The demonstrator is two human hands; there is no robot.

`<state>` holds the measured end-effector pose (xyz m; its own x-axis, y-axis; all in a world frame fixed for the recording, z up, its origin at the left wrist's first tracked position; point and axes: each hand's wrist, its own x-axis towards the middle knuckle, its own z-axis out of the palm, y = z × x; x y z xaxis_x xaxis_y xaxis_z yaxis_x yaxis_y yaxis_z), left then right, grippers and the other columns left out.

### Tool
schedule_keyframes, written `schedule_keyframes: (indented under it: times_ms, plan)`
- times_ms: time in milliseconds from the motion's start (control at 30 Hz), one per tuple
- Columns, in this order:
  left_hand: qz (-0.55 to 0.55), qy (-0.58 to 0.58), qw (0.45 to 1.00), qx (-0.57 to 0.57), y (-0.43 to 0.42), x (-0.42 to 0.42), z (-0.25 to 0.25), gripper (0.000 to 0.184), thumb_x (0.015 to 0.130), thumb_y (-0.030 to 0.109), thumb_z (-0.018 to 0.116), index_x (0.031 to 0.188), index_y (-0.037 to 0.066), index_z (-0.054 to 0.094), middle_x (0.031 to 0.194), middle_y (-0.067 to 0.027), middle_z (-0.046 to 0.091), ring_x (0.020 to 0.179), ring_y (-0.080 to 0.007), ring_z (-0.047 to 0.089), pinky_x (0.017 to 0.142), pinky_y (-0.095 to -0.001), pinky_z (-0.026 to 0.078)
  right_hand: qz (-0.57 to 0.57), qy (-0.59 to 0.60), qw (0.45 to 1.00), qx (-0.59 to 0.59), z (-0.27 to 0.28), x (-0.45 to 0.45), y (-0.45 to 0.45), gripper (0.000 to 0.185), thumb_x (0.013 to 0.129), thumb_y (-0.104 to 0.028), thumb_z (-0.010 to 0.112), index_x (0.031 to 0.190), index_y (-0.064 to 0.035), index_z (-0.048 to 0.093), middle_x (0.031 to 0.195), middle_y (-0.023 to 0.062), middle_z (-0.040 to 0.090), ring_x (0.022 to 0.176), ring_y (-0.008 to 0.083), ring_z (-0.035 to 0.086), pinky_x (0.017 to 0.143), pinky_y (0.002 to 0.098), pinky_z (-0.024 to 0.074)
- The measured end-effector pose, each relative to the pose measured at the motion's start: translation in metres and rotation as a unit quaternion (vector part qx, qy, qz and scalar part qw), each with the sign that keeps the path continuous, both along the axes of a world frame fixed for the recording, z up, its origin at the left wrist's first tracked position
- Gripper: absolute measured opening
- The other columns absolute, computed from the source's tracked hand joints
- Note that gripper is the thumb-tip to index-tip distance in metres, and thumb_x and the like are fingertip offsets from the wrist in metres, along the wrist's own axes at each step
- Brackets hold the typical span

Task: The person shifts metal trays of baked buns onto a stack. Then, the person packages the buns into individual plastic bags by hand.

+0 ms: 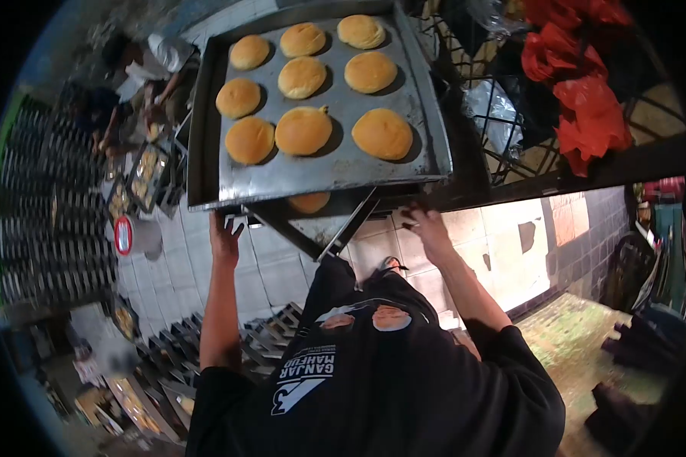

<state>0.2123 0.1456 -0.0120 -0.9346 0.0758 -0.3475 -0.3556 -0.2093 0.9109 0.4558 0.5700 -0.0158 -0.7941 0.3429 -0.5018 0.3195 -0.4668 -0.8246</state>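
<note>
Your left grip point(224, 238) is reaching up to the near left corner of the metal tray point(328, 179), its fingertips partly disappearing behind the edge, so I cannot tell whether it is closing on the metal. Your right grip point(432, 234) is standing open near the tray's near right corner, its fingers spreading and looking slightly blurred. Ahead of both your grips and mostly between them, the tray is carrying nine golden buns point(303, 131), which are sitting in three rows of three. Under the tray, between your grips, another bun point(310, 202) is showing, and dark metal legs point(286, 230) are slanting down to meet in a V. Beyond your right grip, to its right, red plastic bags point(591, 114) are lying by a dark lattice point(503, 156). Left of your left grip, a pale bucket point(136, 236) with a red rim is standing on the tiles point(179, 263), and farther left dark trays point(49, 206) are rising in stacks
</note>
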Motion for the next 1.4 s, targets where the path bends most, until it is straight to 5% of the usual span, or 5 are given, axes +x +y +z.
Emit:
schedule_keyframes:
  times_ms: [200, 367, 767, 1233, 1400]
  plan:
    - [0.081, -0.128, 0.986, 0.076, 0.078, 0.139, -0.016, 0.07, 0.095, 0.053, 0.045, 0.15, 0.016, 0.024, 0.147, -0.0113, 0.037, 0.133, -0.0282, 0.038, 0.101, -0.0488, 0.038, -0.101, 0.027, 0.995, -0.002, -0.024, -0.004, 0.012, 0.055, 0.101, -0.039, 0.043, 0.15, -0.0185, 0.029, 0.155, 0.0056, 0.026, 0.129, 0.0231, 0.038, 0.099, 0.044, 0.0413]
    - [-0.028, -0.076, 0.996, 0.028, 0.151, 0.167, -0.03, 0.055, 0.095, 0.019, 0.052, 0.144, 0.002, 0.034, 0.139, -0.0113, 0.046, 0.126, -0.0232, 0.045, 0.106, -0.0317, 0.033, 0.01, 0.089, 0.996, -0.027, -0.064, -0.012, 0.046, 0.037, 0.103, -0.032, 0.038, 0.128, -0.0082, 0.049, 0.117, 0.0115, 0.062, 0.104, 0.0257, 0.06, 0.095, 0.042, 0.0466]
    - [-0.027, 0.081, 0.983, -0.162, 0.172, 0.147, -0.076, 0.073, 0.089, 0.036, 0.052, 0.144, -0.004, 0.024, 0.149, -0.0293, 0.021, 0.141, -0.0432, 0.018, 0.116, -0.042, 0.015, -0.017, 0.013, 0.992, -0.123, 0.009, -0.032, 0.042, 0.039, 0.094, -0.045, 0.051, 0.113, -0.0135, 0.061, 0.105, 0.0091, 0.067, 0.096, 0.0266, 0.062, 0.092, 0.0472, 0.0457]
    - [0.001, 0.113, 0.989, -0.095, 0.213, -0.049, -0.07, 0.049, 0.088, 0.024, 0.051, 0.127, -0.005, 0.044, 0.127, -0.0272, 0.044, 0.124, -0.0415, 0.039, 0.108, -0.0416, 0.028, -0.05, 0.036, 0.995, -0.076, 0.028, -0.234, 0.061, 0.038, 0.099, -0.023, 0.036, 0.128, -0.0045, 0.052, 0.126, 0.0124, 0.057, 0.111, 0.03, 0.056, 0.099, 0.0451, 0.045]
    - [-0.051, 0.071, 0.993, -0.079, 0.239, -0.188, -0.08, 0.057, 0.089, 0.035, 0.055, 0.129, -0.005, 0.046, 0.128, -0.0243, 0.046, 0.119, -0.0373, 0.046, 0.101, -0.0392, 0.036, 0.001, 0.01, 1.0, -0.029, -0.01, -0.362, 0.121, 0.074, 0.087, -0.058, 0.059, 0.144, -0.0166, 0.036, 0.144, 0.0041, 0.04, 0.125, 0.0241, 0.043, 0.09, 0.0471, 0.042]
